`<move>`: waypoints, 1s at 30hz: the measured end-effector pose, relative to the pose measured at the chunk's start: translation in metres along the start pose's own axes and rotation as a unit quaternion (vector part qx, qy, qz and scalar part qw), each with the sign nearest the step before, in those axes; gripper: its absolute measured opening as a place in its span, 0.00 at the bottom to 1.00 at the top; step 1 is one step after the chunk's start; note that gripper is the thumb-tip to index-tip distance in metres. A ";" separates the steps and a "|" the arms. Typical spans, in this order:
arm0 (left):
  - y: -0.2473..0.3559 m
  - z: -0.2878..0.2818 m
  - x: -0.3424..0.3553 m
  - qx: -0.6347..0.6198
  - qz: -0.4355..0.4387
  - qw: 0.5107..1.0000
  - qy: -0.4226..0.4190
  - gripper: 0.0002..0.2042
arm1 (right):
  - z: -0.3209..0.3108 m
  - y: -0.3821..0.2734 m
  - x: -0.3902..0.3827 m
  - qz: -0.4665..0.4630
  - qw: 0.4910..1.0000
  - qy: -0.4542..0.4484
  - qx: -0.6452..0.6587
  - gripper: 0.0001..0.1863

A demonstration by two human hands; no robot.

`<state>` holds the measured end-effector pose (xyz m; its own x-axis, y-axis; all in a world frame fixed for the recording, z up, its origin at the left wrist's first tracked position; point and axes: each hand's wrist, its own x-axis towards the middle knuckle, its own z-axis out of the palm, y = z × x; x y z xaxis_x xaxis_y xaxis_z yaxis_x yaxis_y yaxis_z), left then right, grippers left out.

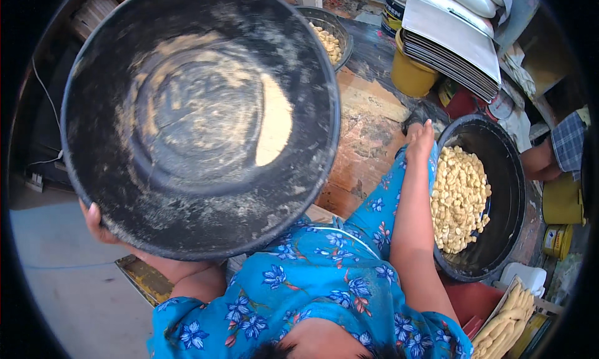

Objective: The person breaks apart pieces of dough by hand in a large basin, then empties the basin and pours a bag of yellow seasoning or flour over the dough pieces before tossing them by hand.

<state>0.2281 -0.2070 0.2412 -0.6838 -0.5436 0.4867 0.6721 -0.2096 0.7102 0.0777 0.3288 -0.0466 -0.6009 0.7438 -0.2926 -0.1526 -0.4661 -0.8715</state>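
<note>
A large black basin (293, 190) is tilted up on the left, a patch of pale flour-like powder (274, 123) inside it. My left hand (97, 223) grips its lower left rim; the thumb shows and the other fingers are mostly behind the basin. At the right my right hand (421, 143) lies stretched out by my knee, fingers together, holding nothing. It is beside the rim of a second black basin (510, 203), which holds many small pale dough pieces (460, 196). I cannot tell whether the hand touches that rim.
Another dark basin (346, 47) with pale pieces stands at the back. A yellow bucket (413, 68) has stacked trays (452, 40) above it. Long dough strips (506, 321) lie at lower right. Another person's limb (540, 160) reaches in from the right, near a yellow container (563, 201).
</note>
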 end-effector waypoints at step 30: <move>-0.082 0.221 -0.002 0.020 0.042 0.933 -0.356 0.26 | 0.014 0.000 -0.121 0.332 0.907 -0.243 0.089 0.18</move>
<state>0.1112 -0.0092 0.2946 -0.6543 0.1236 0.7460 0.7303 -0.1525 0.6658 0.1399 0.2322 -0.0054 -0.8743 -0.0081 -0.4853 0.2722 -0.8360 -0.4764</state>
